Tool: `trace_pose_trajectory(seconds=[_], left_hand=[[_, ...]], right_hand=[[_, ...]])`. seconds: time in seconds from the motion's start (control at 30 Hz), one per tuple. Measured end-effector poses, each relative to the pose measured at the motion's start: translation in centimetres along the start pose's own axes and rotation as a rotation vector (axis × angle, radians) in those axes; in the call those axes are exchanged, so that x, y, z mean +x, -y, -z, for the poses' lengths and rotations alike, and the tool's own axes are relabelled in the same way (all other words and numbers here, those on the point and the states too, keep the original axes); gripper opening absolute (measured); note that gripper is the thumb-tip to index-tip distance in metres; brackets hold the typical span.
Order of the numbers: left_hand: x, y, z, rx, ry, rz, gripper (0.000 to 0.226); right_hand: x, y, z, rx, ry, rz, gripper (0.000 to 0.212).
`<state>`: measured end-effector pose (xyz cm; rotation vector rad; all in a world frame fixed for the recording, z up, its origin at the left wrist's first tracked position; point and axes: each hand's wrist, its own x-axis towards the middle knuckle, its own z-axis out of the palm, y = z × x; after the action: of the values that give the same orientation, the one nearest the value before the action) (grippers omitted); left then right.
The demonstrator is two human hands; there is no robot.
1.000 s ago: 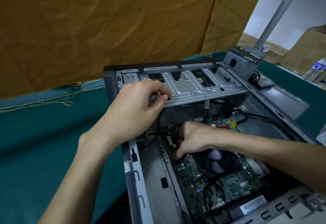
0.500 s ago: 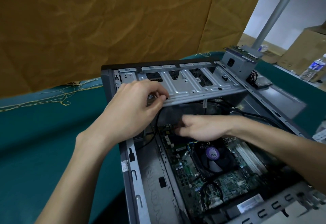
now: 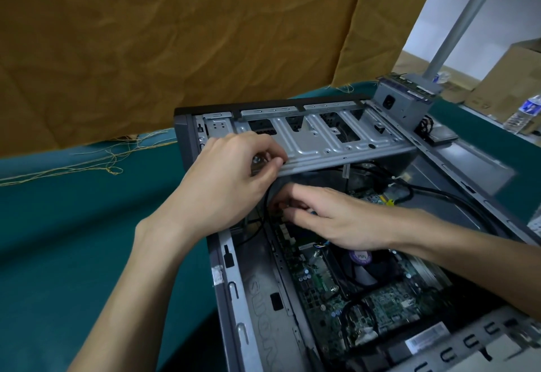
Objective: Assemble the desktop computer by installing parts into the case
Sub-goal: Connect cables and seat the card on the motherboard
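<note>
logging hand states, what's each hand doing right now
Left hand: fingers curled on the front edge of the drive cage.
Right hand: inside the case, fingertips hidden; cannot tell.

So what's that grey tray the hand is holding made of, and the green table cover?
The tray looks like bare sheet metal: dull silver, with stamped ridges and punched holes. The left hand grips its edge. The cover seems to be woven cloth: it wrinkles, with loose threads.

drive cage (image 3: 319,145) overhanging far end of case (image 3: 257,298), black cables (image 3: 433,196) crossing right side, fan (image 3: 366,266) mid-board, open tabletop (image 3: 73,240) left
</note>
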<state>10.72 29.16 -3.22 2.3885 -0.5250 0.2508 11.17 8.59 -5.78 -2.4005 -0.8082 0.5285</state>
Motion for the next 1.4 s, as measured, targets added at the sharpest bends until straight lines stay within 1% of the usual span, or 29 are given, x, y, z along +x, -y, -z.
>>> trace_pose_trajectory(seconds=[0.07, 0.2, 0.33, 0.4, 0.5, 0.67, 0.8, 0.83, 0.97, 1.07, 1.17, 1.23, 1.4], left_hand=[[0.0, 0.0, 0.0, -0.001, 0.001, 0.0, 0.018], [0.0, 0.0, 0.0, -0.007, 0.003, 0.002, 0.018], [0.0, 0.1, 0.1, -0.016, -0.003, 0.001, 0.018], [0.0, 0.1, 0.0, -0.018, -0.014, 0.004, 0.017], [0.0, 0.0, 0.0, -0.007, -0.042, 0.013, 0.017], [-0.3, 0.5, 0.2, 0.111, -0.062, 0.043, 0.019], [-0.6, 0.5, 0.2, 0.044, -0.088, 0.067, 0.02], [-0.9, 0.6, 0.2, 0.021, -0.102, 0.076, 0.021], [-1.4, 0.7, 0.2, -0.063, -0.128, 0.126, 0.023], [-1.2, 0.6, 0.2, -0.033, -0.109, 0.13, 0.023], [-1.2, 0.6, 0.2, -0.016, -0.104, 0.126, 0.023], [-1.2, 0.7, 0.2, -0.017, -0.107, 0.124, 0.023], [-1.2, 0.6, 0.3, -0.013, -0.1, 0.12, 0.023]], right_hand=[[-0.1, 0.2, 0.0, 0.048, -0.024, 0.015, 0.01], [-0.4, 0.2, 0.0, 0.076, 0.01, -0.022, 0.013], [-0.3, 0.2, 0.0, 0.089, -0.043, 0.056, 0.014], [-0.3, 0.0, -0.1, 0.124, -0.06, 0.063, 0.01], [-0.2, -0.5, -0.2, 0.179, -0.057, 0.028, 0.006], [0.3, -0.9, -0.1, 0.16, -0.004, -0.025, 0.008], [0.4, -1.2, -0.1, 0.218, 0.018, -0.074, 0.006], [0.4, -1.3, -0.2, 0.184, 0.026, -0.083, 0.006], [-0.1, -1.5, -0.6, -0.154, 0.05, -0.071, 0.008], [-0.4, -1.1, -1.1, -0.27, 0.078, -0.084, 0.012], [-0.6, -1.0, -2.2, -0.418, 0.089, -0.052, 0.014], [-0.6, -1.1, -2.7, -0.472, 0.091, -0.029, 0.013], [-0.4, -1.0, -2.8, -0.486, 0.109, -0.027, 0.013]])
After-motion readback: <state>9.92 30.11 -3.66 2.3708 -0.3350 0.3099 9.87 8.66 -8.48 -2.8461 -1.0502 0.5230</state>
